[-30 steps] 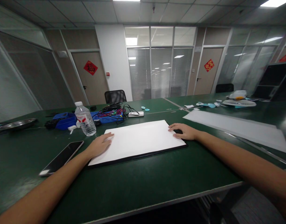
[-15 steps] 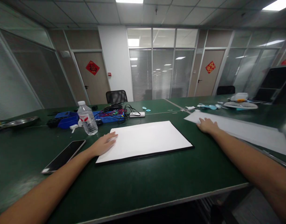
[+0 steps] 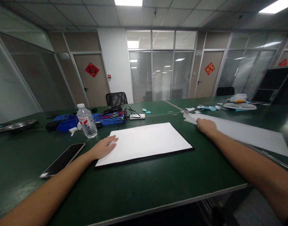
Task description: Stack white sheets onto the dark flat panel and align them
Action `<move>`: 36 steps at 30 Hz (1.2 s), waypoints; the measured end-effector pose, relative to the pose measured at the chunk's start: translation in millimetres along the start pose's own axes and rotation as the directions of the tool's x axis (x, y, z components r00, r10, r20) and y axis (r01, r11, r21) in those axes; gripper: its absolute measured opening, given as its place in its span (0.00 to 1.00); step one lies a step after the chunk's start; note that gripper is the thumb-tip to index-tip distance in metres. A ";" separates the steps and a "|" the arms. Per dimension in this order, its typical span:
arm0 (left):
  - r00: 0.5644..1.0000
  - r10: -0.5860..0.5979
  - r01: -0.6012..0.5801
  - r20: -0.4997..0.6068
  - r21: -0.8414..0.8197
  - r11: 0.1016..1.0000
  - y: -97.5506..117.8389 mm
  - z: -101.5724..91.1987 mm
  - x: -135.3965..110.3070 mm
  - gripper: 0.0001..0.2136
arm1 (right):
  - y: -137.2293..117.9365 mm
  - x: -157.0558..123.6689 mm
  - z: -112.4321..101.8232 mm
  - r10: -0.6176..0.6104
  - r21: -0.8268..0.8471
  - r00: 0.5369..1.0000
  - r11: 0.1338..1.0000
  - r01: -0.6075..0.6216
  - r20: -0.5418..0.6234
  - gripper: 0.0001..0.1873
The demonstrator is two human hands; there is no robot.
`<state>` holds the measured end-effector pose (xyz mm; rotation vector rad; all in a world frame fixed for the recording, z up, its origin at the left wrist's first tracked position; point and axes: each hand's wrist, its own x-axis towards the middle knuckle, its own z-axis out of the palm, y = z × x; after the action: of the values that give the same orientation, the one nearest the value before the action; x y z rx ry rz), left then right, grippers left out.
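Note:
A white board with a black edge (image 3: 146,141) lies flat on the green table (image 3: 139,185) in front of me. My left hand (image 3: 103,147) rests flat and open on the board's left edge. My right hand (image 3: 205,125) is off to the right, closed on the near corner of a long white sheet (image 3: 242,133). That corner is lifted slightly off the table.
A black phone (image 3: 61,160) lies at the left. Behind it stand a water bottle (image 3: 86,121), blue trays with cables (image 3: 106,116) and a white remote-like device (image 3: 136,116). A metal dish (image 3: 15,125) sits far left. A white fan-like object (image 3: 240,103) is far right.
My right hand left the board's right corner, moved right to the long white sheet and took hold of its corner, lifting it a little. My left hand stayed on the board.

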<state>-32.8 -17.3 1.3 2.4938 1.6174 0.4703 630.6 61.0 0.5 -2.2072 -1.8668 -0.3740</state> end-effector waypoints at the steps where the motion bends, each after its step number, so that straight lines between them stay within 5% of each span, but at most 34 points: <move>1: 1.000 -0.001 0.001 0.004 -0.001 1.000 -1.7 0.6 0.4 0.35 | -6.0 -3.0 -4.2 -0.006 -0.005 1.000 1.000 0.006 -0.017 0.22; 4: 1.000 0.002 -0.002 0.013 -0.005 1.000 -5.0 1.8 0.7 0.36 | -30.2 -15.5 -18.6 -0.084 -0.010 0.993 0.996 0.083 -0.088 0.21; 7: 1.000 0.005 -0.005 0.013 -0.010 1.000 -5.2 1.8 0.1 0.35 | -60.6 -32.4 -31.4 -0.318 0.078 0.939 0.941 0.329 -0.131 0.21; 12: 1.000 0.004 -0.004 0.004 -0.002 1.000 -5.0 2.3 -0.3 0.34 | -109.2 -62.1 -40.2 -0.696 0.278 0.705 0.657 0.701 -0.134 0.19; 15: 1.000 0.006 -0.006 -0.003 0.002 1.000 -5.3 2.4 0.2 0.33 | -127.4 -74.3 -41.7 -0.796 0.348 0.584 0.508 0.788 -0.159 0.21; 18: 1.000 0.002 -0.002 -0.014 0.000 1.000 -4.4 1.8 0.8 0.32 | -130.8 -76.2 -42.6 -0.832 0.389 0.510 0.405 0.828 -0.220 0.29; 20: 1.000 0.007 -0.007 -0.019 -0.001 1.000 -3.6 1.6 1.1 0.32 | -124.5 -70.6 -41.8 -0.802 0.393 0.533 0.413 0.821 -0.270 0.28; 25: 1.000 0.006 -0.007 -0.016 -0.010 1.000 -4.1 2.5 1.9 0.33 | -87.9 -44.1 -31.1 -0.557 0.289 0.797 0.742 0.604 -0.234 0.29; 28: 1.000 -0.006 0.006 -0.004 -0.004 1.000 -3.5 2.1 1.7 0.33 | -66.1 -33.7 -22.7 -0.460 0.247 0.882 0.847 0.470 -0.101 0.33; 32: 1.000 -0.003 0.003 -0.007 -0.002 1.000 -0.4 0.1 0.6 0.33 | -62.7 -33.4 -20.7 -0.508 0.211 0.861 0.840 0.499 -0.013 0.31; 36: 1.000 0.007 -0.007 -0.016 -0.013 1.000 0.4 -0.2 0.4 0.33 | -88.1 -47.2 -31.6 -0.629 0.210 0.775 0.751 0.626 -0.061 0.27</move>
<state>-32.4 -17.1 1.7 2.4936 1.6061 0.5011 534.7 21.1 15.2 -1.3835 -2.4895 -0.2373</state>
